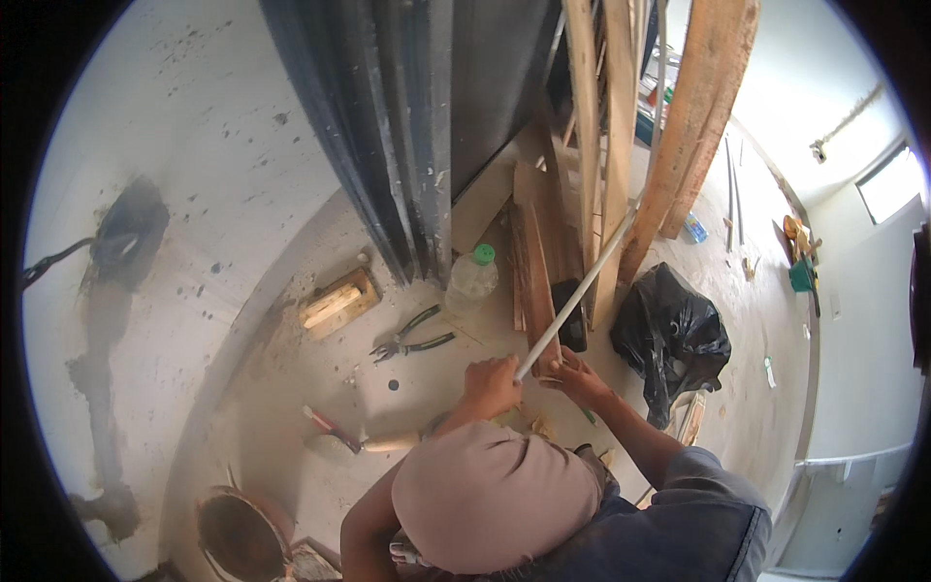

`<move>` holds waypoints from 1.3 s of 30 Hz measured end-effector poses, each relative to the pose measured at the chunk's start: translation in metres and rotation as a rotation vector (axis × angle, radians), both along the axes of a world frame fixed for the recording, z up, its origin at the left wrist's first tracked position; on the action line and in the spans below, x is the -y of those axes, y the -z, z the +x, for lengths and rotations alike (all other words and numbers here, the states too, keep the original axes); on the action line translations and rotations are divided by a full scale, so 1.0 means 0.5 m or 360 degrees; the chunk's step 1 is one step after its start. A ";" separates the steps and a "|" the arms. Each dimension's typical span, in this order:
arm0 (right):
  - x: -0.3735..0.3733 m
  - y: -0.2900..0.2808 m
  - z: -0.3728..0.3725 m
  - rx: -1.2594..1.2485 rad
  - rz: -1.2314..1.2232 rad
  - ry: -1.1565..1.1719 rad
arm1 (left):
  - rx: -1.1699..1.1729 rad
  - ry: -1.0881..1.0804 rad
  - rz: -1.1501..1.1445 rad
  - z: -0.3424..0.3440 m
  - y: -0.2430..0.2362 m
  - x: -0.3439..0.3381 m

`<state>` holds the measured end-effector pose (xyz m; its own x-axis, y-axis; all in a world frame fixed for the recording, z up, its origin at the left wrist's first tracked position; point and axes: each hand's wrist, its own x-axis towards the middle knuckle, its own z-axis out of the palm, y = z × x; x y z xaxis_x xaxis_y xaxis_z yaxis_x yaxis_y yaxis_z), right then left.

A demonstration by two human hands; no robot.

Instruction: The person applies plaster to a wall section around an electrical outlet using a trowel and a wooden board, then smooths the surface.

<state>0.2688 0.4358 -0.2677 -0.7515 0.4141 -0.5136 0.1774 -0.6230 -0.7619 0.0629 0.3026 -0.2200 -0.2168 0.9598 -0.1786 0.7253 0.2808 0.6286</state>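
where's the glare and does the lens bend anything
Head view: the white panel at far right looks blown out; the black bag shows glossy highlights; the left wall meets the floor in a strong curve; darkness rounds off the corners.

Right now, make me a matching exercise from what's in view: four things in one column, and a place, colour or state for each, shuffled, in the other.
Things:
1. Pale rod
2. Plastic bottle
3. Pliers
4. Plastic bag

Descriptions:
A. Spread open
B. Black and crumpled
C. Lower end at the left hand
D. Topped with a green cap

Pairs: 1-C, 2-D, 3-A, 4-B
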 end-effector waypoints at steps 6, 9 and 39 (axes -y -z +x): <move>0.026 -0.049 0.216 0.0112 -0.0539 -0.0212 | -0.0222 -0.0120 0.0234 -0.060 0.017 -0.019; 0.011 -0.134 0.351 0.0460 -0.0474 -0.0614 | -0.0215 -0.0126 0.0284 -0.053 0.044 -0.019; 0.377 -0.362 -0.645 -0.1237 0.1598 -0.1020 | 0.1752 -0.1959 0.1885 -0.290 -0.216 0.438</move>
<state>-0.0537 0.2473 -0.0867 -0.8953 -0.1646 0.4139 -0.4441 0.2589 -0.8578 -0.0821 0.0836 -0.1118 -0.9729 0.1389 -0.1851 -0.2314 -0.5698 0.7885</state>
